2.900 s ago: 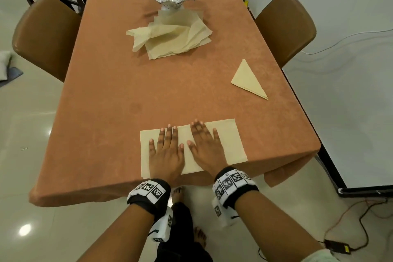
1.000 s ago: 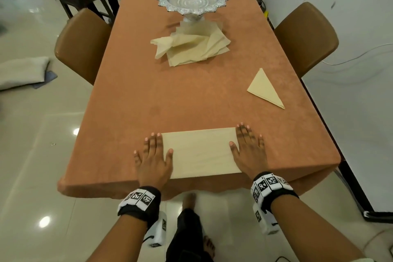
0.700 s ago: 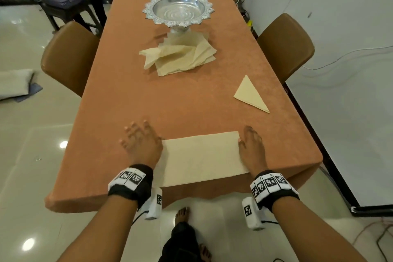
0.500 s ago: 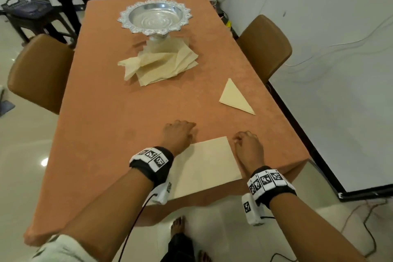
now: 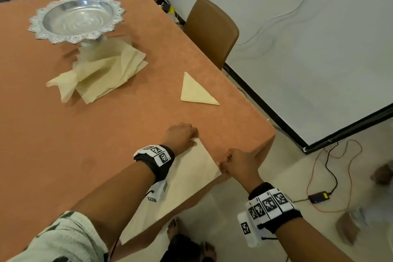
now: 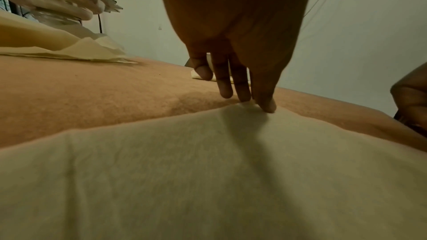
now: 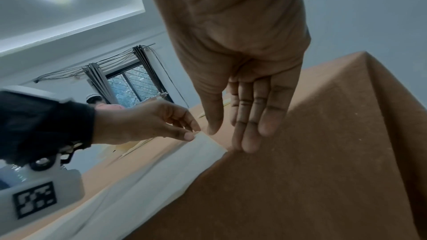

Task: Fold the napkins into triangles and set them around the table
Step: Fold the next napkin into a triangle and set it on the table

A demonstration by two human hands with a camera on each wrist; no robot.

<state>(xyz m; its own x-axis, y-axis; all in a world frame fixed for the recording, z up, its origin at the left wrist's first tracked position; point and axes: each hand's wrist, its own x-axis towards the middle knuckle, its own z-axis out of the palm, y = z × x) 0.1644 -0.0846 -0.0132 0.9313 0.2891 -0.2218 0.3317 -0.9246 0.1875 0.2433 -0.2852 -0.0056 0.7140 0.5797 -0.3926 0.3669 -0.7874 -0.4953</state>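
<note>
Crossed from the left end: pinching far right corner of folded napkin [image 5: 191, 176] with left hand [image 5: 181, 135], seemingly pinning near corner under flat right hand [image 5: 238, 164]; readying triangle fold.

My left hand [image 5: 181, 134] holds the far corner of the cream rectangular cloth napkin [image 5: 191, 174]; my right hand [image 5: 238, 164] touches its near corner, at the edge of the orange table [image 5: 85, 134].

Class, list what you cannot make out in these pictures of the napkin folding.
napkin, left part: head view, covered by the left forearm.
folded triangle: left wrist view, mostly behind the left hand.
silver bowl: left wrist view, blurred, cut off by the edge.
floor objects, right: head view, too blurred.
</note>
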